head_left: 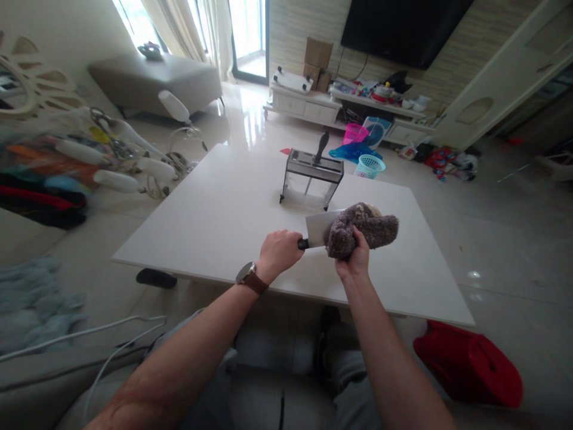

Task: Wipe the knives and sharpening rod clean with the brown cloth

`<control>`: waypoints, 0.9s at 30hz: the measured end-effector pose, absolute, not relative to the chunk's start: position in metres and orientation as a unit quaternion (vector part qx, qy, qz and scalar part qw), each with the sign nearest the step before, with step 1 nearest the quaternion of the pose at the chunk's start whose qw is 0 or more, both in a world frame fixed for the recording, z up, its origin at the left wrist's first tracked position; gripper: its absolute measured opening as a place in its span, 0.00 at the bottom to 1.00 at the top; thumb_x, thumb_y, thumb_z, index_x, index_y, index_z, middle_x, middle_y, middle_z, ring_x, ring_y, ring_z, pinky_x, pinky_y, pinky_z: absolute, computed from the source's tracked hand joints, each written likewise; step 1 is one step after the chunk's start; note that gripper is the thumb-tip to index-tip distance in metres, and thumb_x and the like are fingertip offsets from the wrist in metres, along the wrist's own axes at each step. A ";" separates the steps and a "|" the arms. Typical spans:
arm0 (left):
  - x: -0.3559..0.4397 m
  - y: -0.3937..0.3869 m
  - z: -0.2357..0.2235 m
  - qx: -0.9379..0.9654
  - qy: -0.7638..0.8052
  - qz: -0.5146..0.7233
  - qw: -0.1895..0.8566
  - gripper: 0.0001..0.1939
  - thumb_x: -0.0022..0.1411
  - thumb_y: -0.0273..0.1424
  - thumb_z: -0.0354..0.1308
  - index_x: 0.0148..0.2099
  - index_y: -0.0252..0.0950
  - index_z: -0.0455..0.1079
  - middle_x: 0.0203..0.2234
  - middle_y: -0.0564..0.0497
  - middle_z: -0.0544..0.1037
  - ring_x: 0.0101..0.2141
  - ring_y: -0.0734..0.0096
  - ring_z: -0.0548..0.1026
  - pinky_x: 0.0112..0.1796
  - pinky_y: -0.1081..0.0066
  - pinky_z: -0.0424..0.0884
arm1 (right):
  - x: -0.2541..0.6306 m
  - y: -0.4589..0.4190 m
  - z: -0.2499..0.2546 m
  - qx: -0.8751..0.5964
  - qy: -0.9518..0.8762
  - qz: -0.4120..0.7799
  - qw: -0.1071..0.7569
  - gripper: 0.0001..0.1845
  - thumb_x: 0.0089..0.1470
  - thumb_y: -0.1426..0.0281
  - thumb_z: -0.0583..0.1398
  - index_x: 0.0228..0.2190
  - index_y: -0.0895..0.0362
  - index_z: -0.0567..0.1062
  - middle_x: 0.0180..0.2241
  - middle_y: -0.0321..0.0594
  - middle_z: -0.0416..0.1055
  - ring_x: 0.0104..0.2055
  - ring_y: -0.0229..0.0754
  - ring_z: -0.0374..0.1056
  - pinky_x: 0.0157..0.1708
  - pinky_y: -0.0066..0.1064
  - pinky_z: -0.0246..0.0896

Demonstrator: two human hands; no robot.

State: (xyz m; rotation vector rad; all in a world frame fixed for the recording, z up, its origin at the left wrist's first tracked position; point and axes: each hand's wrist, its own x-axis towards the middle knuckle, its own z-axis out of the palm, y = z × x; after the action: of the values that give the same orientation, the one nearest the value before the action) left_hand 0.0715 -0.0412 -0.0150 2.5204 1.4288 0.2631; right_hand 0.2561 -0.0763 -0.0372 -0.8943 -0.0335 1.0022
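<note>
My left hand (281,255), with a watch on its wrist, is closed around the black handle of a kitchen cleaver (317,228). The blade points right, and its far part is covered by a fuzzy grey-brown cloth (375,230). My right hand (357,254) grips that cloth, thumb on top, pressing it around the blade. Both are held above the near half of the white table (215,221). Just beyond the cleaver stands a knife block (311,179) with clear sides and a dark top, one black knife handle sticking up from it.
A red stool or seat (468,364) is by the table's near right corner. Behind the table are a light-blue basket (369,166), a pink basket (356,134) and a cluttered TV cabinet (308,110). White cables lie at lower left.
</note>
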 end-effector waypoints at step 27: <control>0.073 -0.041 -0.017 0.862 0.485 0.090 0.115 0.13 0.62 0.32 0.54 0.37 0.39 0.81 0.33 0.41 0.84 0.37 0.53 0.82 0.33 0.64 0.68 | 0.261 -0.076 -0.042 -0.420 -0.011 0.473 0.774 0.14 0.50 0.67 0.69 0.41 0.55 0.80 0.35 0.34 0.83 0.35 0.39 0.79 0.40 0.32 0.79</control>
State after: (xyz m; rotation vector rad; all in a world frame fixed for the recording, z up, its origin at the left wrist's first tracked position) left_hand 0.0726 -0.0408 -0.0174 2.5265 1.4204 0.2646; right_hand 0.2606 -0.0765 -0.0415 -0.9104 -0.0243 1.0247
